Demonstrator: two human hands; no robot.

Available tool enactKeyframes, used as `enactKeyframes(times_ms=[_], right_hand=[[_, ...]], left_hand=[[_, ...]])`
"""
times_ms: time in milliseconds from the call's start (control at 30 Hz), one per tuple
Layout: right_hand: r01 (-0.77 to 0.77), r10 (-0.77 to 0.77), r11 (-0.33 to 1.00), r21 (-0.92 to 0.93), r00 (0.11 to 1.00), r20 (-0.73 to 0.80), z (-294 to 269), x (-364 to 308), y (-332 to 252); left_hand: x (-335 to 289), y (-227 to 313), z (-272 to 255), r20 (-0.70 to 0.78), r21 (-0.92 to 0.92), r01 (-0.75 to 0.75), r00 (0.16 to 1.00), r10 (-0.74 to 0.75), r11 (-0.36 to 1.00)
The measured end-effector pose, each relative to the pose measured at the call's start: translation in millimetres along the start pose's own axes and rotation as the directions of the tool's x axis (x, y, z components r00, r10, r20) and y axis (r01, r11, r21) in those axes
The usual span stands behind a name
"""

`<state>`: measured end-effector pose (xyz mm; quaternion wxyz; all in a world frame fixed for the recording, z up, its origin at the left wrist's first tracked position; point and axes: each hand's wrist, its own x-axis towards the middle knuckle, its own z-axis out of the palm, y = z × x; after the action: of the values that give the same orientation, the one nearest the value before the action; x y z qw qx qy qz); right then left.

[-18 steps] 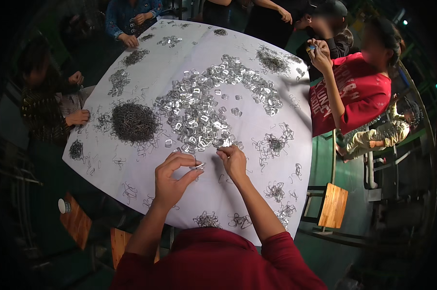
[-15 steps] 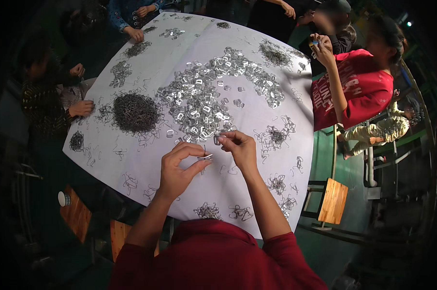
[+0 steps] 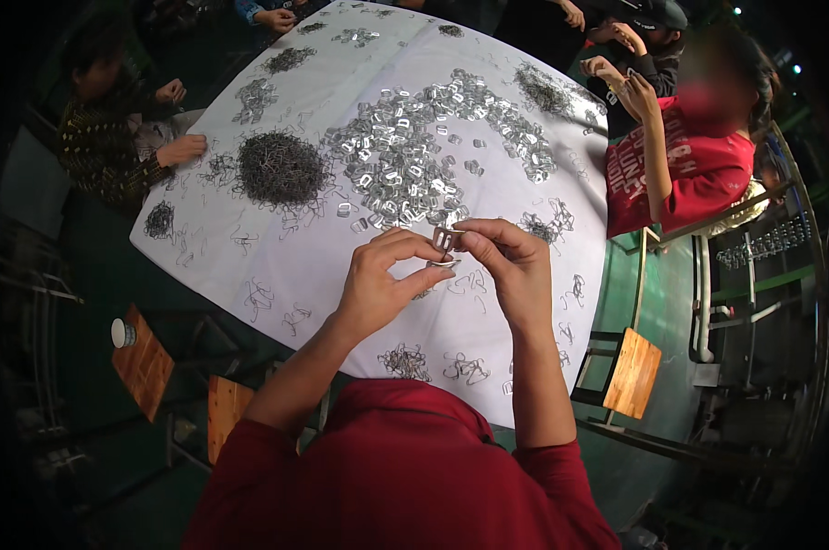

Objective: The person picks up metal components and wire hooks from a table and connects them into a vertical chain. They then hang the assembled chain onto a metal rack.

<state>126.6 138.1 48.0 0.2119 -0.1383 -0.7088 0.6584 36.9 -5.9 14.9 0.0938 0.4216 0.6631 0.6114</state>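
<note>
My left hand (image 3: 380, 280) is closed, thumb and forefinger pinching a small flat metal buckle (image 3: 444, 264). Facing it, my right hand (image 3: 517, 268) pinches another metal buckle (image 3: 443, 240), a slotted frame held upright just above the first. The two pieces are very close; whether they touch I cannot tell. Just beyond my fingers spreads a large heap of shiny metal buckles (image 3: 403, 174). To its left lies a dense dark pile of bent wire hooks (image 3: 281, 170). Nearer my body are small clusters of wire hooks (image 3: 403, 362).
A white-covered table (image 3: 332, 266) carries all of this. People sit or stand around it, including one in a red shirt (image 3: 708, 174) at the right and one in a patterned top (image 3: 103, 151) at the left. Wooden stools (image 3: 632, 373) stand by the edges; one holds a white cup (image 3: 123, 333).
My hands have come together, bringing the right hand's buckle over the left's. The view has shifted, so the table sits a little higher and farther right. The red-shirted person's hands have moved.
</note>
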Motion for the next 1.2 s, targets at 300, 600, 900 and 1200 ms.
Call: enactKeyframes(times_ms=[300,600,900,1200], right_hand=[[0.049,-0.049,0.998,-0.033,0.999,0.005,-6.2,-6.3,-11.8],[-0.087,0.087,0.996,0.005,0.996,-0.014,-56.4,25.8,69.8],[-0.394,0.439,0.585,-0.709,0.889,-0.131,-105.0,9.3,224.9],[-0.034,0.185,0.394,-0.918,0.982,0.043,-80.3,9.4,239.0]], left_hand=[[10.5,5.1,-3.1,-0.056,-0.176,-0.020,0.998,0.010,0.984],[29.0,1.3,7.1,-0.004,-0.291,0.074,0.997,-0.078,0.954],[36.8,-11.2,7.5,-0.025,-0.259,0.092,0.994,-0.102,0.961],[27.5,-11.9,-3.0,-0.046,-0.240,0.092,0.993,-0.106,0.966]])
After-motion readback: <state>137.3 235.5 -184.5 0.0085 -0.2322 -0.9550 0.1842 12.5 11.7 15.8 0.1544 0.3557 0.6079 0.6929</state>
